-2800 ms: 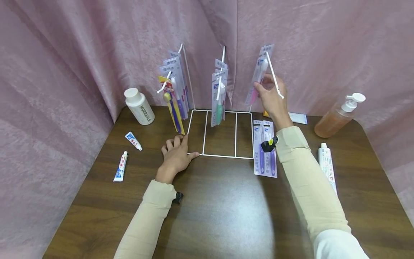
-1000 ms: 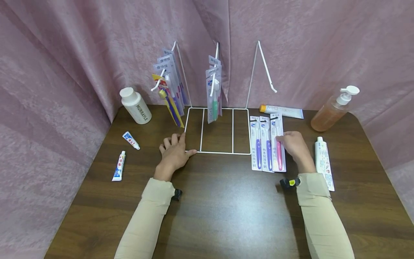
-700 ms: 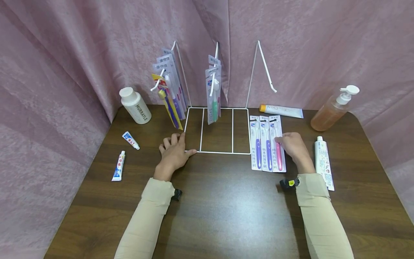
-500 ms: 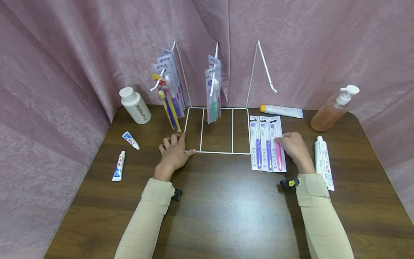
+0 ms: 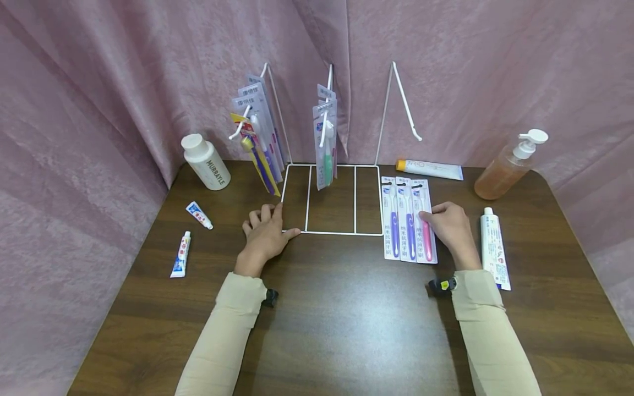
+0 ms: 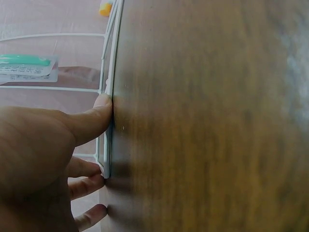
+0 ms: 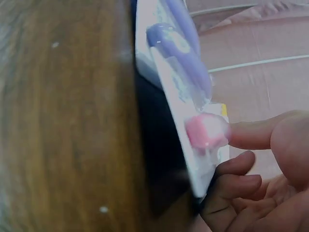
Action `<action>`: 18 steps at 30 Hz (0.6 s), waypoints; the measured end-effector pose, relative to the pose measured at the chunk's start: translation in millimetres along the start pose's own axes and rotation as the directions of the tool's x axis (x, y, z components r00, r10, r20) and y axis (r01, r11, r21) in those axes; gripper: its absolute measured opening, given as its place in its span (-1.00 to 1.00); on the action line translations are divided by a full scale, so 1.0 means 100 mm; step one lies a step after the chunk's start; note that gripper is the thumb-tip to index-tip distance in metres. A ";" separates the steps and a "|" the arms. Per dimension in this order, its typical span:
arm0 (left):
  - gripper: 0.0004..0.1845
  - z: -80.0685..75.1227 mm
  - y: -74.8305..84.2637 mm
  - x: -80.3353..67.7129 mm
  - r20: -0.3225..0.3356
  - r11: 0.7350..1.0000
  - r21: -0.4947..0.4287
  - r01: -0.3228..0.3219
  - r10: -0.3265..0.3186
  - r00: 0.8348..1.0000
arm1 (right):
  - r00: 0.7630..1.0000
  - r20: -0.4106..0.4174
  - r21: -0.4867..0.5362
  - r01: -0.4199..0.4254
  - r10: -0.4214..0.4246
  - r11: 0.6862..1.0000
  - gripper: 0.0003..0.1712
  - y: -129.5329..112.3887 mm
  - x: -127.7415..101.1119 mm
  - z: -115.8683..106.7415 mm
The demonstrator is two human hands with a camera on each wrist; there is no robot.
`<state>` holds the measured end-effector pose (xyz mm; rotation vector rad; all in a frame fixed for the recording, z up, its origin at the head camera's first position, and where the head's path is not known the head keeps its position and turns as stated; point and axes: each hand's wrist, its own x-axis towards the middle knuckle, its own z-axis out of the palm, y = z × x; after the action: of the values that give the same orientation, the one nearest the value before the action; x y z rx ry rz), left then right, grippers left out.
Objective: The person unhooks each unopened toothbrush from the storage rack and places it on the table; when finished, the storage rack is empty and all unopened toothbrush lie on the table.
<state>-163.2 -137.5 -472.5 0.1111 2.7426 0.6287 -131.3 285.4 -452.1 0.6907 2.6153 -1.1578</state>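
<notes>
Toothbrush pack point(image 5: 425, 222) with the pink brush lies flat on the worktop point(image 5: 346, 308), last in a row beside two purple packs point(image 5: 400, 220). My right hand point(image 5: 448, 226) has its fingers loosely bent, with the tips touching the pack's edge. It looks light, thin and slippery, so I think pinching the card edge works best. My left hand point(image 5: 264, 234) lies flat, pressing down the white wire rack point(image 5: 331, 233). Pink curtain point(image 5: 124, 82) hangs all around.
</notes>
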 end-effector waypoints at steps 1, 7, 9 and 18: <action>0.07 0.01 -0.01 0.01 0.000 1.000 0.000 0.000 0.000 1.000 | 1.000 -0.010 -0.003 0.006 -0.006 1.000 -0.32 0.01 0.00 0.01; 0.08 0.00 0.00 -0.01 0.002 1.000 0.008 -0.002 0.002 1.000 | 0.999 -0.046 -0.005 0.023 -0.023 1.000 -0.38 0.05 0.01 0.05; 0.08 -0.01 0.01 -0.02 0.003 1.000 0.013 -0.001 0.001 1.000 | 0.998 -0.053 -0.004 0.022 -0.022 1.000 -0.39 0.06 0.02 0.06; 0.06 0.00 0.01 -0.02 0.003 1.000 0.012 -0.002 0.002 1.000 | 0.997 -0.069 0.001 0.024 -0.024 1.000 -0.39 0.08 0.03 0.07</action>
<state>-161.3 -137.0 -471.0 0.1176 2.7442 0.6122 -129.6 285.7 -463.3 0.7136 2.6869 -1.1626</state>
